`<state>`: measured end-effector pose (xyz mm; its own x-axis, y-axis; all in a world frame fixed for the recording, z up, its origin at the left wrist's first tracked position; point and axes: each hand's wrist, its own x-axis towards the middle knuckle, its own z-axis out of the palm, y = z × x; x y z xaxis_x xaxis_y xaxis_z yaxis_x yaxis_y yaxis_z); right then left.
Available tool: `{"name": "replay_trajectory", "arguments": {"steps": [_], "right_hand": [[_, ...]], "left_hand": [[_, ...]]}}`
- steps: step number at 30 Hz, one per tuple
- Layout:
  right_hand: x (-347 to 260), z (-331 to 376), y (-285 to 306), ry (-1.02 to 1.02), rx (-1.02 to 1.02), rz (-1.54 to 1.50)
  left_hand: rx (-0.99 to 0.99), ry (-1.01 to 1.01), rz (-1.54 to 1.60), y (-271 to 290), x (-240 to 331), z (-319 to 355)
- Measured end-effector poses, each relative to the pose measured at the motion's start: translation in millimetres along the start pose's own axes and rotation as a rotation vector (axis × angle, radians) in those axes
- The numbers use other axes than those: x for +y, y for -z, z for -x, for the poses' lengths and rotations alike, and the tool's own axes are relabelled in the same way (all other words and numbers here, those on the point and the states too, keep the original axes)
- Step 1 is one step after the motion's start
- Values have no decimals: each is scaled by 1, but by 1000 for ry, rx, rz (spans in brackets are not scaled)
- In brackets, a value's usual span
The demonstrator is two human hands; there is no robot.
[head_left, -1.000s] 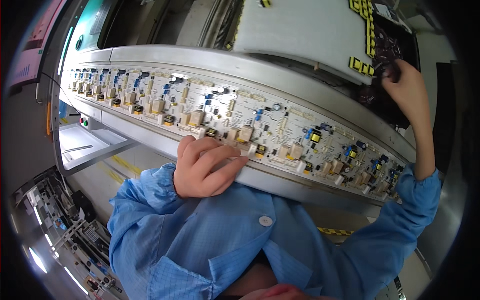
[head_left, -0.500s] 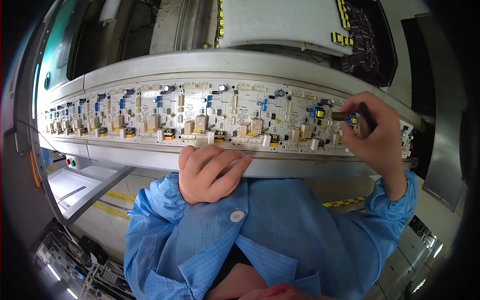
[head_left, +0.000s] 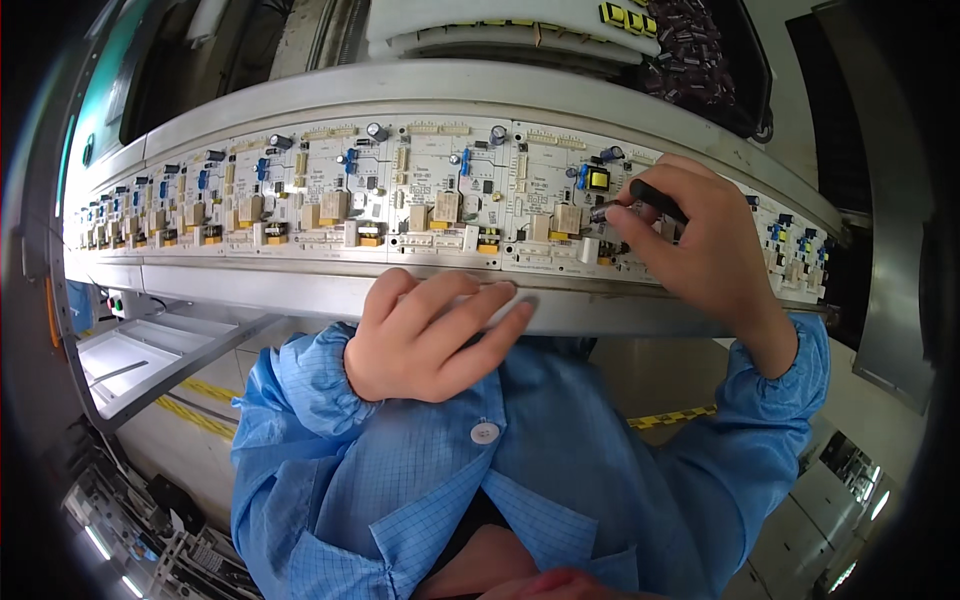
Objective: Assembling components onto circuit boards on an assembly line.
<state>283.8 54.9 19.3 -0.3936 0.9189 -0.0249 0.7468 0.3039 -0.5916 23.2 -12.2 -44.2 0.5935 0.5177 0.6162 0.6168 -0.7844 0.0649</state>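
Observation:
My right hand (head_left: 700,235) is over the right part of a row of white circuit boards (head_left: 425,150), pinching a dark cylindrical capacitor (head_left: 602,212) between thumb and fingertip. A second dark cylinder (head_left: 658,200) is tucked within its bent fingers. The capacitor's end is just above a board, below a yellow-and-black transformer (head_left: 598,179); whether it touches the board I cannot tell. My left hand (head_left: 435,335) has its fingers spread, with nothing seen in it, at the near metal rail (head_left: 580,305). Its palm is hidden.
Beyond the far rail (head_left: 420,85), a black bin (head_left: 755,70) holds many dark cylindrical parts (head_left: 690,75). Beside it, white foam sheets (head_left: 490,15) carry several yellow transformers (head_left: 628,18). A metal tray (head_left: 150,345) stands at left, below the conveyor.
My right hand has moved left across the boards, bringing the capacitor from right of the transformer to below it. The boards and rails appear higher and further left in view.

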Motion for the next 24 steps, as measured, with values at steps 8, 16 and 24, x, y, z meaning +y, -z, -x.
{"name": "replay_trajectory", "arguments": {"steps": [8, 16, 24], "right_hand": [[3, 1, -10, 93, 46, 71], [0, 3, -5, 165, 24, 191], [-2, 2, -3, 180, 13, 202]], "left_hand": [[3, -80, -108, 28, -3, -7], [19, -105, -280, 65, -14, -13], [-43, -97, -349, 83, -16, -19]]}}
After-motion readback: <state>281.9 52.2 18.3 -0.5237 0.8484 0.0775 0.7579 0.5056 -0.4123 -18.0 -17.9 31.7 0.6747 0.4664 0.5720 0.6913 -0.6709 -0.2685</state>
